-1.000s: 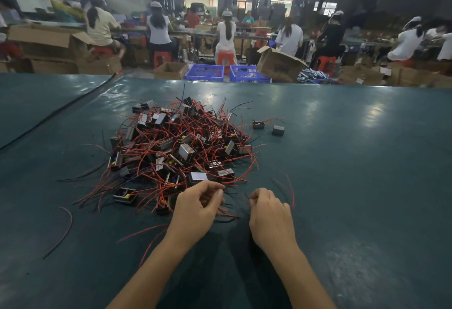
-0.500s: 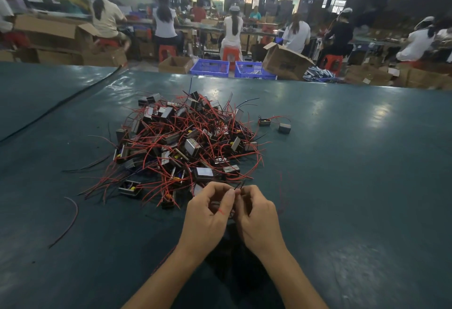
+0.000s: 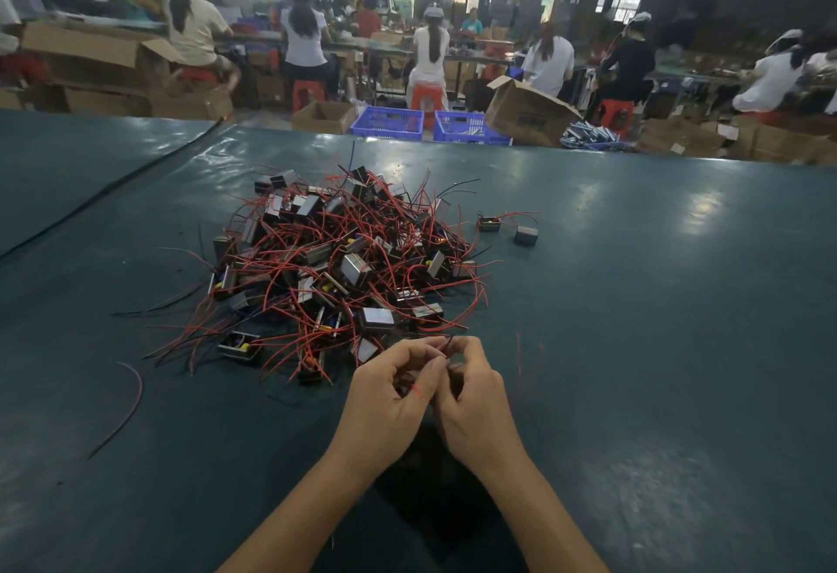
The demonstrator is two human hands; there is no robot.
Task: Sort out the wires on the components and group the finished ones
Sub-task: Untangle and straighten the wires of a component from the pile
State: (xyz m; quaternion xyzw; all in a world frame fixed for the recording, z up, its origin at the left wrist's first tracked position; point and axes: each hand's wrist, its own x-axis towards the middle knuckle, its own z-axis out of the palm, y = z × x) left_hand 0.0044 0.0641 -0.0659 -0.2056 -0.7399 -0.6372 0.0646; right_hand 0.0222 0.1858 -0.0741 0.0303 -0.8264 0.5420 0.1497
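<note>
Red-wired components (image 3: 344,273) are lying heaped on the teal surface (image 3: 656,323), while left hand (image 3: 389,396) and right hand (image 3: 475,400), touching just before the heap, are each holding a curled grip clamped on what seem thin wire ends (image 3: 447,343).

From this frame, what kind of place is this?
Probably an electronics assembly workshop: a heap of small metal-cased components with red and black wires on a dark green table, capped workers seated in rows behind, open brown cardboard boxes.

left hand (image 3: 389,400) and right hand (image 3: 475,405) drawn together, both now pinching wire (image 3: 416,391)
</note>
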